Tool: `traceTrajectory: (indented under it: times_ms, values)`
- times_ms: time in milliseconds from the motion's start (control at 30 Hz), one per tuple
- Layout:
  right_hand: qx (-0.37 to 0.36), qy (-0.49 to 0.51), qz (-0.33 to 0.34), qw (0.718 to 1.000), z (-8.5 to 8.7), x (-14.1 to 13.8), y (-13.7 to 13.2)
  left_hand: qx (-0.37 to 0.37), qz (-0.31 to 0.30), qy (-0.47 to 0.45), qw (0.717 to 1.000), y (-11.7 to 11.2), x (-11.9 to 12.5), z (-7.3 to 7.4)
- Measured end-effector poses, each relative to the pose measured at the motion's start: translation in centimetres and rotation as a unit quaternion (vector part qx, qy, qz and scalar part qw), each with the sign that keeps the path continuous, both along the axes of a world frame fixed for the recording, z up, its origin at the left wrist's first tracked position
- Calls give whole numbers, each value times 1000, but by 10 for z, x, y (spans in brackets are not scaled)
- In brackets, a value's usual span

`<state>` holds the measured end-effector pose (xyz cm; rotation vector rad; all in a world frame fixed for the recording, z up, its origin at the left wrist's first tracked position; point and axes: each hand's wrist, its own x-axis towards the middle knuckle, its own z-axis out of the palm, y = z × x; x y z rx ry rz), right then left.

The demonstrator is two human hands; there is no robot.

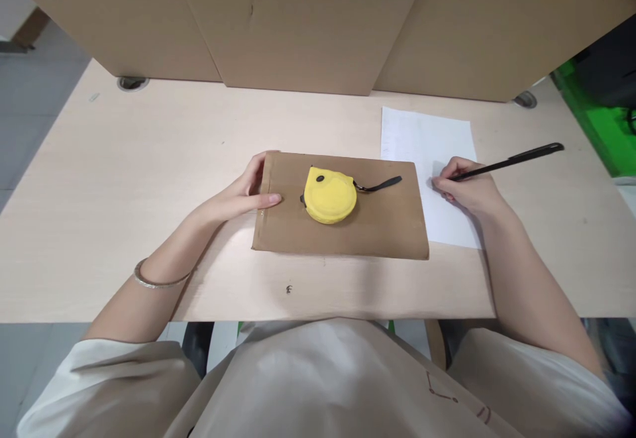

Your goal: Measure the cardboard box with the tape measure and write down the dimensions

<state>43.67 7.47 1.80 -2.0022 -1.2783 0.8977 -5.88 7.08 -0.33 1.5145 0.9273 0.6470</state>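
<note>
A flat brown cardboard piece (377, 226) lies on the light wooden desk (149, 179). A yellow tape measure (329, 194) with a black wrist strap sits on top of it. My left hand (243, 194) grips the cardboard's left edge, thumb lying on its top face. My right hand (467, 187) holds a black pen (517, 158) in a writing grip, its tip down on a white sheet of paper (422, 140) that lies to the right of the cardboard and partly under it.
Tall cardboard panels (298, 20) stand along the desk's far edge. Cable grommets (132, 83) sit at the back corners. Something green (601, 126) stands beyond the right end. A silver bangle (149, 280) circles my left wrist.
</note>
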Motion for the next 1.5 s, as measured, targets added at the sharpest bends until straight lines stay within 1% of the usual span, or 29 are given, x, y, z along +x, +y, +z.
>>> traceTrajectory:
  times_ms: [133,233,333,433,533,700,767,800,833,867,900,933,967,1000,1033,1100,1133,1200,1267,1300,1367,1433,1467,1500]
  values:
    - [-31,-63,28,997,12,0,-5,7,3,-6,1000,0,-1,-1]
    - [-68,-159,45,984,21,4,-10,14,7,-9,1000,1,-2,-3]
    - [-114,-287,61,949,25,7,-12,21,7,-11,1000,2,-3,-4]
    - [-156,-373,96,910,25,1,-14,20,6,-8,1000,2,-2,-4]
    - [-189,-413,121,883,26,-8,-16,13,7,-3,1000,2,-1,-1]
    - [-220,-455,132,853,30,-19,-17,4,13,1,1000,1,2,1]
    - [-223,-468,126,846,33,-20,-19,1,16,-1,1000,0,3,1]
    - [-211,-477,115,845,36,-21,-21,0,17,-4,1000,0,3,1]
    - [-186,-483,101,850,39,-23,-24,1,18,-6,1000,0,2,1]
    - [-145,-483,86,859,42,-27,-28,1,17,-9,1000,0,2,0]
    - [-91,-470,79,874,47,-33,-32,1,14,-11,1000,0,1,0]
    - [-30,-440,89,893,52,-41,-37,1,12,-10,1000,0,1,-1]
    - [31,-396,122,910,57,-52,-42,1,10,-8,1000,0,1,-2]
    - [83,-345,175,918,61,-65,-45,2,13,-9,1000,1,2,-3]
    - [122,-295,241,917,65,-80,-47,1,22,-14,1000,1,4,-4]
    - [155,-233,365,888,69,-113,-48,-4,53,-41,998,2,9,-6]
    - [156,-220,401,875,69,-128,-47,-7,69,-59,996,2,13,-7]
    - [148,-215,431,863,66,-150,-42,-13,95,-82,992,3,20,-9]
    - [142,-202,425,871,61,-160,-39,-12,123,-82,989,3,24,-12]
    - [143,-179,411,882,60,-159,-39,-8,145,-77,986,3,25,-14]
    - [140,-85,358,919,60,-147,-41,7,195,-59,979,3,24,-19]
    - [131,45,263,955,66,-126,-46,25,245,-40,968,3,21,-25]
    - [130,103,205,965,71,-115,-50,31,264,-32,964,3,20,-28]
    - [139,146,147,968,76,-103,-53,35,276,-27,960,3,19,-31]
